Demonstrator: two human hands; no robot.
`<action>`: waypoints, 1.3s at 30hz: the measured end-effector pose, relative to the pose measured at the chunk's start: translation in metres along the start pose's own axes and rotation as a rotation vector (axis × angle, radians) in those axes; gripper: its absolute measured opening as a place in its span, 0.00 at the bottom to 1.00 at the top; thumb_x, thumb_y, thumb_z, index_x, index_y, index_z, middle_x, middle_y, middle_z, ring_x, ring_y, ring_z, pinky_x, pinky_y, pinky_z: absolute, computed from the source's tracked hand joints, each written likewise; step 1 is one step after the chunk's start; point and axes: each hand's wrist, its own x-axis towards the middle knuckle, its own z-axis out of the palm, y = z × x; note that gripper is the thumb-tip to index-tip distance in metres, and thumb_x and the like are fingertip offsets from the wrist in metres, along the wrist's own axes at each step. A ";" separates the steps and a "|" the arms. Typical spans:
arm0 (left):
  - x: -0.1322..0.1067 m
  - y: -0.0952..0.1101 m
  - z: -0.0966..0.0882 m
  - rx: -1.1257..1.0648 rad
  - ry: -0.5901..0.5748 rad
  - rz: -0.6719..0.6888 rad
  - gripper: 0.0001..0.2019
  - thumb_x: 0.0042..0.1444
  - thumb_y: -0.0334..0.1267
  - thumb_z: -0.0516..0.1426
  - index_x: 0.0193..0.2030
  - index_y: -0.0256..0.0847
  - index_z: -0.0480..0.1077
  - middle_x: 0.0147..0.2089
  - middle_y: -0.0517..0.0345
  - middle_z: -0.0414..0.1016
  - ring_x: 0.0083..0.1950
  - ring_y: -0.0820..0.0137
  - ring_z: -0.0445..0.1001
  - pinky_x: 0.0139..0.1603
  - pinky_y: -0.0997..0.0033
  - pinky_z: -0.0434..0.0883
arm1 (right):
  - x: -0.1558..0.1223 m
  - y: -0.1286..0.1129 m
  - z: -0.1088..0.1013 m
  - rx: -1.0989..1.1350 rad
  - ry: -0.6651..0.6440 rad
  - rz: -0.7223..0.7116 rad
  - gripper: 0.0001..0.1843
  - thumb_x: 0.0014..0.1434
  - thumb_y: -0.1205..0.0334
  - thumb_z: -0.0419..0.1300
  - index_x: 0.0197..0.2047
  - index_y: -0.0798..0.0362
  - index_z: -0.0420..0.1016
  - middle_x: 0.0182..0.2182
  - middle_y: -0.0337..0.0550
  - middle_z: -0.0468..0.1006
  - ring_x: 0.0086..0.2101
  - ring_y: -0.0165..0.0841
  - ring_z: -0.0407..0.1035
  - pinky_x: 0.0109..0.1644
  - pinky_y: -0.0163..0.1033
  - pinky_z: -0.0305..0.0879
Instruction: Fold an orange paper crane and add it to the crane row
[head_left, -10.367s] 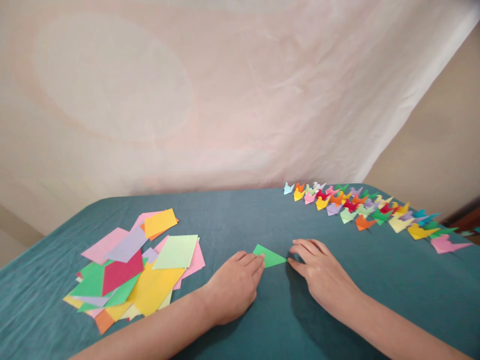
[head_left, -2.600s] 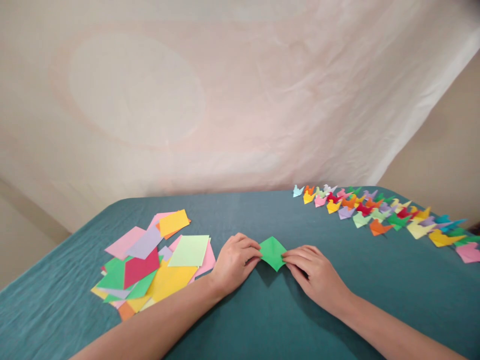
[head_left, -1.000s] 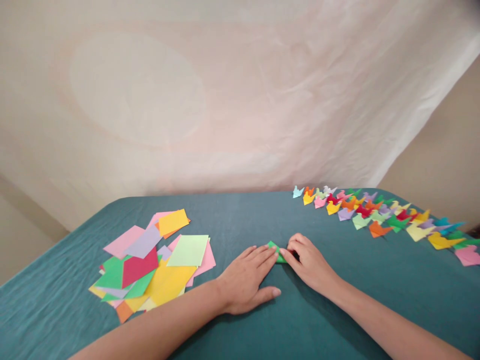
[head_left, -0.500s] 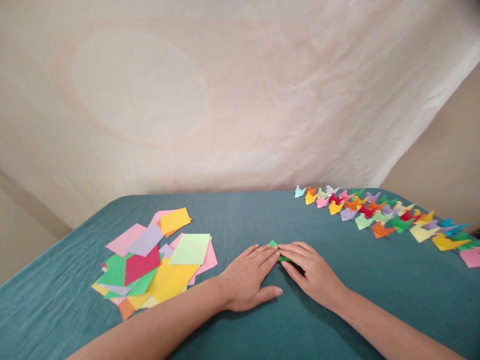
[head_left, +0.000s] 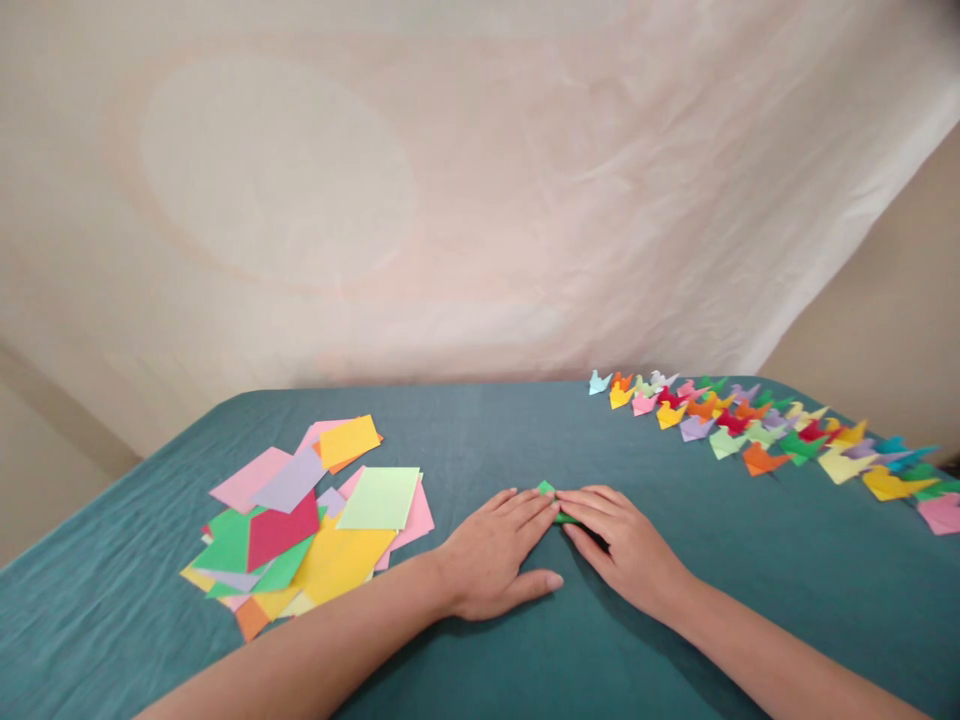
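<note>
Between my hands, on the tablecloth, lies a small folded piece of green origami paper (head_left: 546,488), mostly covered by fingers. My left hand (head_left: 487,555) rests flat and open, its outstretched fingertips pressing on the paper's left side and its thumb spread away toward me. With curled fingers, my right hand (head_left: 634,550) holds the right side of the green paper; its thumb lies near the lower edge. The two hands' fingertips meet over the paper. Only its green tip and a sliver below the right fingers show.
Loose coloured paper sheets (head_left: 345,565) are heaped at the left of the teal tablecloth (head_left: 480,430). Several folded paper birds (head_left: 765,459) stand in slanting rows at the right, running from the back edge toward the right side. A pale cloth (head_left: 480,200) hangs behind the table.
The hands and the green paper keep practically the same pose. Only a very slight shift of the whole view shows.
</note>
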 end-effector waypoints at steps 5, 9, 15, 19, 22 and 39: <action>0.001 -0.002 -0.002 -0.008 -0.002 -0.004 0.32 0.60 0.53 0.44 0.66 0.37 0.43 0.67 0.46 0.47 0.67 0.59 0.47 0.65 0.56 0.46 | 0.000 0.000 0.000 -0.001 0.013 -0.007 0.16 0.60 0.66 0.51 0.51 0.48 0.70 0.47 0.46 0.74 0.46 0.38 0.67 0.49 0.48 0.66; 0.001 -0.003 -0.003 -0.016 0.016 0.001 0.31 0.61 0.52 0.44 0.66 0.37 0.45 0.67 0.46 0.49 0.66 0.61 0.48 0.65 0.58 0.47 | 0.000 0.000 0.001 -0.003 0.024 -0.006 0.16 0.60 0.67 0.51 0.50 0.48 0.71 0.46 0.46 0.75 0.45 0.38 0.67 0.49 0.49 0.66; 0.001 -0.003 -0.003 -0.028 0.018 0.015 0.31 0.61 0.53 0.44 0.66 0.38 0.45 0.67 0.48 0.48 0.67 0.61 0.48 0.65 0.58 0.46 | -0.001 -0.001 0.001 0.013 0.062 0.006 0.15 0.60 0.67 0.51 0.49 0.48 0.72 0.44 0.46 0.75 0.44 0.37 0.68 0.48 0.47 0.67; 0.001 -0.004 -0.001 -0.029 0.029 0.015 0.31 0.60 0.53 0.44 0.66 0.40 0.45 0.67 0.48 0.48 0.67 0.60 0.47 0.65 0.58 0.46 | -0.002 0.000 0.001 0.026 0.068 0.022 0.15 0.60 0.68 0.51 0.47 0.48 0.73 0.42 0.46 0.75 0.43 0.37 0.68 0.47 0.46 0.67; 0.002 -0.004 -0.001 -0.026 0.029 0.011 0.31 0.60 0.53 0.44 0.66 0.40 0.45 0.67 0.48 0.48 0.67 0.60 0.47 0.64 0.58 0.46 | -0.002 -0.001 0.001 0.036 0.064 0.031 0.15 0.60 0.68 0.51 0.47 0.48 0.72 0.42 0.46 0.75 0.42 0.37 0.68 0.48 0.46 0.67; 0.001 -0.004 -0.002 -0.020 0.040 0.019 0.31 0.60 0.53 0.45 0.66 0.40 0.45 0.66 0.48 0.50 0.66 0.60 0.49 0.64 0.58 0.47 | -0.002 -0.003 0.000 0.022 0.045 0.032 0.14 0.60 0.68 0.51 0.46 0.50 0.73 0.42 0.46 0.74 0.43 0.38 0.67 0.48 0.47 0.66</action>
